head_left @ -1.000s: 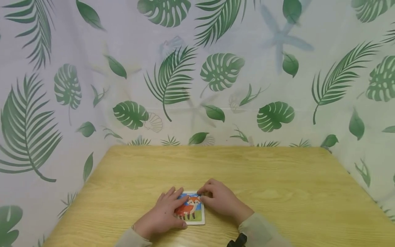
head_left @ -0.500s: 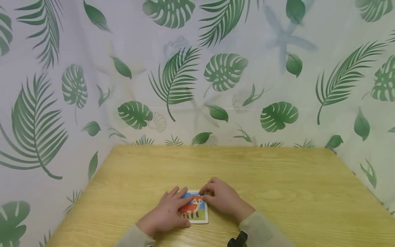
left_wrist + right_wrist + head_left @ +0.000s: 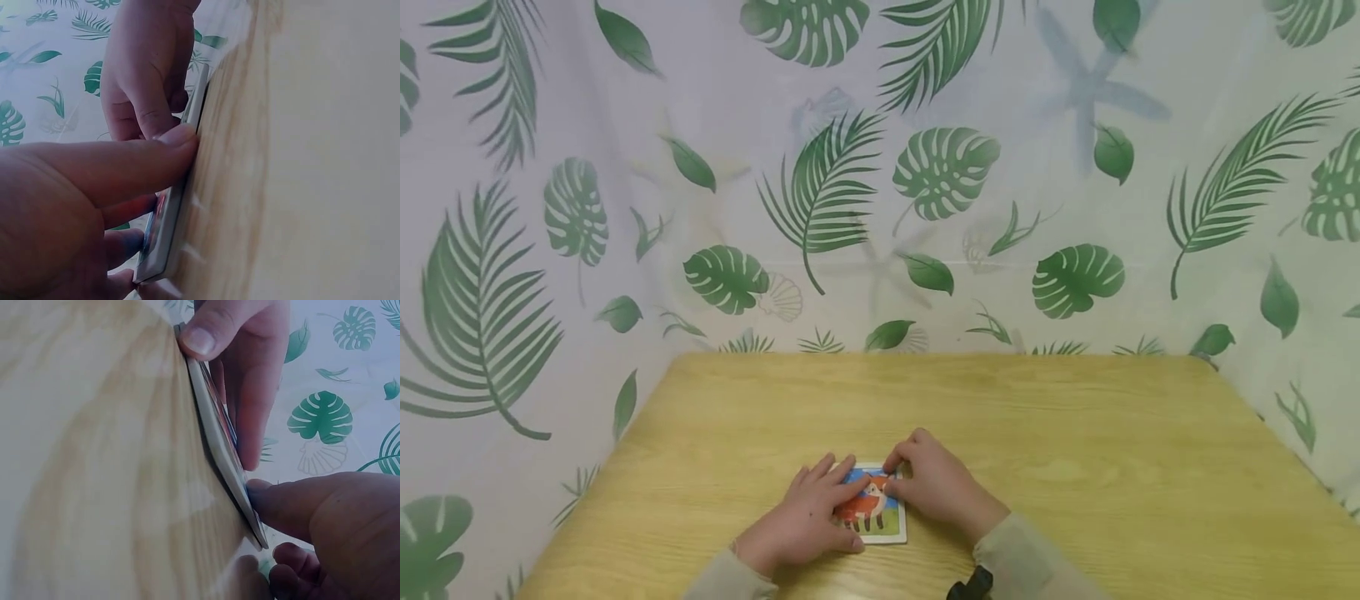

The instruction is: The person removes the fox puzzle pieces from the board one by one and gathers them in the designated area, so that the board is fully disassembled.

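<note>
A small square board with a fox picture and a white border lies flat on the wooden table. Across its left part my left hand rests with fingers spread, the thumb at the near edge and fingertips reaching the far edge. At the far right corner my right hand has its thumb on the picture, over part of the fox's face, and its index finger bent at the far edge. In the right wrist view the board's pale side shows, with the right thumb against the picture face and the other fingers curled beyond the border.
The wood-grain table reaches back to a white cloth backdrop printed with green leaves, which also hangs along both sides. A black strap piece sits at the right sleeve's wrist.
The right thumb has slid slightly left and nearer onto the fox's face, the index finger staying by the far corner. My left hand keeps its place on the board; the head view shifted a little.
</note>
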Demonstrator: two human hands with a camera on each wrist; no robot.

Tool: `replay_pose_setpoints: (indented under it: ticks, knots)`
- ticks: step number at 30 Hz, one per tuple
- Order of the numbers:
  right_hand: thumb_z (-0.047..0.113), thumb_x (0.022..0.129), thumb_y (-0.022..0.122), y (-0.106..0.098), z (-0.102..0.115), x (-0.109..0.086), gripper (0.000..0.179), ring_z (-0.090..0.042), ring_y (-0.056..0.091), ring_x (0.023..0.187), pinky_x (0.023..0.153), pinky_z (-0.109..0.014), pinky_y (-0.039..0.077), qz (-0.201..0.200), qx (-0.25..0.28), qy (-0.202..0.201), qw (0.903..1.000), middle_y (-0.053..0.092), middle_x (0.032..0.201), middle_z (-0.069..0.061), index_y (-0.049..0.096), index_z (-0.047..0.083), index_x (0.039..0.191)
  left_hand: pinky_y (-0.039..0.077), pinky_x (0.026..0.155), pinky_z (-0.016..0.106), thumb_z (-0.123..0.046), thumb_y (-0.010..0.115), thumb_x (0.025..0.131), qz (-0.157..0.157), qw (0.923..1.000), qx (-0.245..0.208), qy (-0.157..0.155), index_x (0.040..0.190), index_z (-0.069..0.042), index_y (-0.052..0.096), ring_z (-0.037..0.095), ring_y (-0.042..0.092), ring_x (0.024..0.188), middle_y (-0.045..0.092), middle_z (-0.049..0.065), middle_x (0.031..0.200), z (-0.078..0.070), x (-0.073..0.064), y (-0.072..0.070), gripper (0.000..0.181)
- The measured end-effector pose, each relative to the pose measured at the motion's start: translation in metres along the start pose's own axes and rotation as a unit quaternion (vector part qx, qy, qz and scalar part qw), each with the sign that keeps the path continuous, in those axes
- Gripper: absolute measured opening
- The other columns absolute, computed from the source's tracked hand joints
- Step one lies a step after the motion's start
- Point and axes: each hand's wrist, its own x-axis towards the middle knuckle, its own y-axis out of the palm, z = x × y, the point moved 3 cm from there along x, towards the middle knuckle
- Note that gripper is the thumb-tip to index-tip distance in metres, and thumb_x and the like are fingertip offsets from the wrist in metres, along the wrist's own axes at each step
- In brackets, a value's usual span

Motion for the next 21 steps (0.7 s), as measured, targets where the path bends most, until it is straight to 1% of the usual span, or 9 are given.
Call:
replay_pose_setpoints:
  ticks: [4,9,12,18,21]
  knots:
    - [0.028,0.090,0.078,0.0015,0.0020,0.0009,0.015,-0.015,0.051,0.082,0.078,-0.039,0.049,0.007,-0.002,0.012,0.9999,0.050,0.097,0.001,0.070,0.019,0.099,0.006,0.115,0.068,-0.048,0.080,0.083,0.003,1.0000,0.003,0.003,0.155,-0.017,0.046,0.041,0.010,0.152,0.024,0.012,0.166,0.0022,0.0019,0.0010,0.085]
    - [0.030,0.092,0.076,0.0031,0.0050,0.0025,0.019,-0.014,0.051,0.082,0.080,-0.040,0.050,-0.001,-0.006,0.011,0.9999,0.050,0.097,0.001,0.068,0.015,0.102,0.005,0.116,0.068,-0.047,0.079,0.084,0.001,1.0000,-0.001,0.005,0.155,-0.017,0.044,0.040,0.009,0.152,0.023,0.010,0.166,0.0042,0.0019,0.0001,0.084]
    - [0.029,0.092,0.076,0.0032,0.0064,0.0023,0.022,-0.014,0.052,0.084,0.082,-0.041,0.050,-0.004,0.006,0.017,0.9998,0.051,0.099,0.001,0.067,0.014,0.104,0.005,0.116,0.067,-0.047,0.079,0.084,0.002,1.0000,-0.004,0.004,0.155,-0.017,0.044,0.040,0.008,0.153,0.022,0.010,0.166,0.0037,0.0005,-0.0013,0.085]
    - [0.028,0.092,0.077,0.0032,0.0063,0.0004,0.022,-0.015,0.053,0.083,0.078,-0.039,0.049,-0.020,0.038,0.028,0.9987,0.056,0.095,0.003,0.064,0.015,0.104,0.005,0.116,0.067,-0.046,0.080,0.085,0.006,1.0000,-0.003,0.002,0.156,-0.017,0.044,0.040,0.008,0.153,0.022,0.011,0.166,0.0037,0.0012,-0.0014,0.085]
    - [0.028,0.092,0.077,0.0038,0.0056,0.0000,0.021,-0.014,0.053,0.083,0.079,-0.038,0.048,-0.025,0.046,0.032,0.9981,0.057,0.094,0.006,0.064,0.017,0.103,0.005,0.116,0.067,-0.046,0.080,0.084,0.005,1.0000,-0.001,0.004,0.156,-0.018,0.044,0.039,0.008,0.153,0.022,0.011,0.166,0.0050,0.0019,-0.0008,0.085]
